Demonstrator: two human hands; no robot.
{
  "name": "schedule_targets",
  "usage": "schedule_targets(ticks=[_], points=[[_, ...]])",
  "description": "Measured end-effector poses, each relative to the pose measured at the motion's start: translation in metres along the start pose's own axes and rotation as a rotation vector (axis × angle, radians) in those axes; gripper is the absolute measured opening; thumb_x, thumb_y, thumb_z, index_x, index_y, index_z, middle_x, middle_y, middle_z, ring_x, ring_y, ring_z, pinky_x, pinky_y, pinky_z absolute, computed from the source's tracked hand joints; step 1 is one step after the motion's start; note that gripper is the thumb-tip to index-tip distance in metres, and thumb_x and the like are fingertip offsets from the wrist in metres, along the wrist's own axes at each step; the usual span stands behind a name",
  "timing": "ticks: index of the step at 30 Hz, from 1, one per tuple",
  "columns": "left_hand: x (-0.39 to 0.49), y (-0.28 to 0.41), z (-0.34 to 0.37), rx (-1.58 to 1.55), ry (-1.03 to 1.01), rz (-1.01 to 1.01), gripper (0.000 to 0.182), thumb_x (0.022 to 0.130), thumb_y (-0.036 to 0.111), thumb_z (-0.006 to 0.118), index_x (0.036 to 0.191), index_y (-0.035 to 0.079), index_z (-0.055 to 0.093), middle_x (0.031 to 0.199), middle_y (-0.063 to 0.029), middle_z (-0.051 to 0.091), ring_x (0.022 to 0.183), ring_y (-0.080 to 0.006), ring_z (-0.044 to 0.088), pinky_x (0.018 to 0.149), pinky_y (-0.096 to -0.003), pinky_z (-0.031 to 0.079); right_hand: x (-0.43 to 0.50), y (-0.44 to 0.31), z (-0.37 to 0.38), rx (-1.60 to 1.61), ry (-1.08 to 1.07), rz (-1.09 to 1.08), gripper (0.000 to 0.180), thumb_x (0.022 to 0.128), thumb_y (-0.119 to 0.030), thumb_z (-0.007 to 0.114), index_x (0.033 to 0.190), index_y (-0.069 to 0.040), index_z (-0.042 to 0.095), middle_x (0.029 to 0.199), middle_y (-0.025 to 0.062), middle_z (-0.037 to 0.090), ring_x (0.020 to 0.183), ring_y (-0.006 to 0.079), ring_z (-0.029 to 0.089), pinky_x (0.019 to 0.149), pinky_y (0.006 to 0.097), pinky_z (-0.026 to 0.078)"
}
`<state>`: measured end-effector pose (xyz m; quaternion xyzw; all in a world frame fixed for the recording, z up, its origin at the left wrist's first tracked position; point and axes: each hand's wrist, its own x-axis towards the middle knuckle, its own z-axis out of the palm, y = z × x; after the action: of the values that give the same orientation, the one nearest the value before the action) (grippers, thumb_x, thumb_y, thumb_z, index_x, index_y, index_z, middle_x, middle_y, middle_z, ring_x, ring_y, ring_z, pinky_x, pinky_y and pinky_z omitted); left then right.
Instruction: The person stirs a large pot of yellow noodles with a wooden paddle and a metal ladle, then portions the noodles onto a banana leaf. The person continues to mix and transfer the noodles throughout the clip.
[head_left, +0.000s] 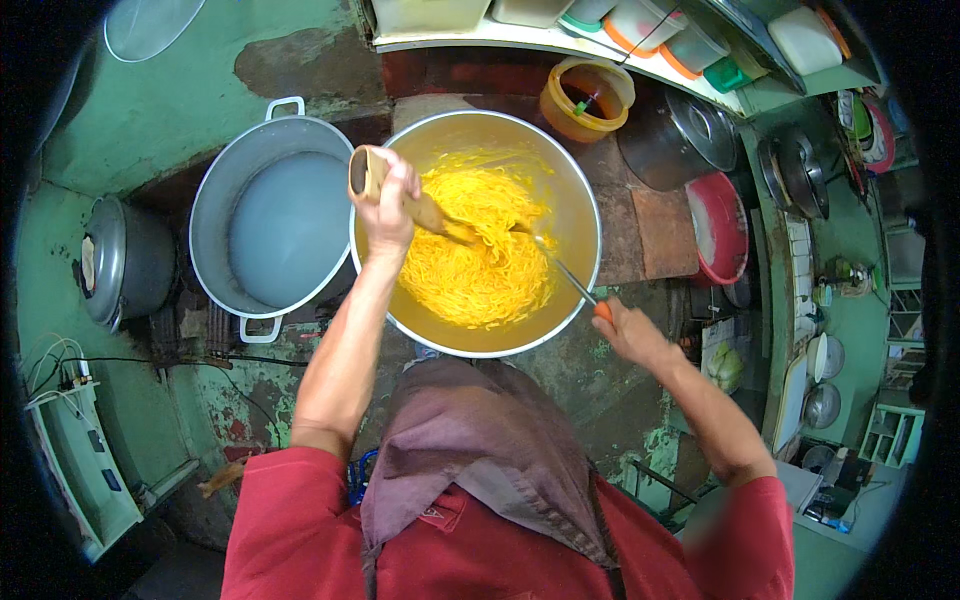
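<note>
A wide metal basin (574, 195) holds a heap of yellow noodles (476, 285). Over its left part, my left hand (390, 199) grips the thick upper end of a wooden paddle (427, 215), whose lower end reaches into the noodles. My right hand (630, 326) is closed on the orange handle of a metal utensil (570, 277) at the basin's lower right rim. The head of that utensil lies among the noodles near the paddle's end, partly hidden by them.
Left of the basin stands a large aluminium pot (289, 217) with cloudy liquid. A lidded pot (135, 259) is at far left. Behind are a yellow bucket (585, 124) of dark liquid and a dark lidded pot (667, 142). A red tub (727, 229) sits right, a shelf (480, 34) above.
</note>
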<state>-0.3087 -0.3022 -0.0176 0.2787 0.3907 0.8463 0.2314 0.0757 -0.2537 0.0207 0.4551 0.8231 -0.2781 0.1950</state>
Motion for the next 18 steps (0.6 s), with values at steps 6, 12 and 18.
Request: schedule_targets(ticks=[6,12,18], points=[[-0.053,-0.004,-0.005,0.016,0.350,-0.289,0.014,0.083,0.009,0.057,0.094,0.006,0.049,0.071,-0.0025,0.046,0.056,-0.0126,0.047,0.051,-0.0278,0.043,-0.003,-0.051,0.067,0.577,-0.262,0.397,0.041,0.100,-0.040,0.047,0.123,-0.007,0.054,0.097,0.0277,0.067,0.079,0.0422,0.068,0.067,0.0483,0.055],[0.013,-0.004,0.020,-0.044,0.085,-0.004,0.008,0.088,0.013,0.054,0.090,0.006,0.051,0.066,-0.0036,0.048,0.054,-0.0137,0.049,0.051,-0.0286,0.043,0.017,-0.010,-0.031,-0.337,0.162,0.002,0.035,0.098,-0.036,0.051,0.107,-0.003,0.053,0.080,0.0225,0.068,0.073,0.0430,0.068,0.065,0.0539,0.055],[0.002,0.084,-0.014,-0.005,0.105,0.049,0.014,0.090,0.019,0.056,0.093,0.008,0.047,0.069,-0.0020,0.042,0.061,-0.0124,0.041,0.057,-0.0296,0.040,0.072,-0.011,-0.136,-0.550,0.237,-0.294,0.039,0.096,-0.046,0.053,0.108,-0.010,0.053,0.080,0.0204,0.068,0.075,0.0421,0.067,0.066,0.0535,0.054]])
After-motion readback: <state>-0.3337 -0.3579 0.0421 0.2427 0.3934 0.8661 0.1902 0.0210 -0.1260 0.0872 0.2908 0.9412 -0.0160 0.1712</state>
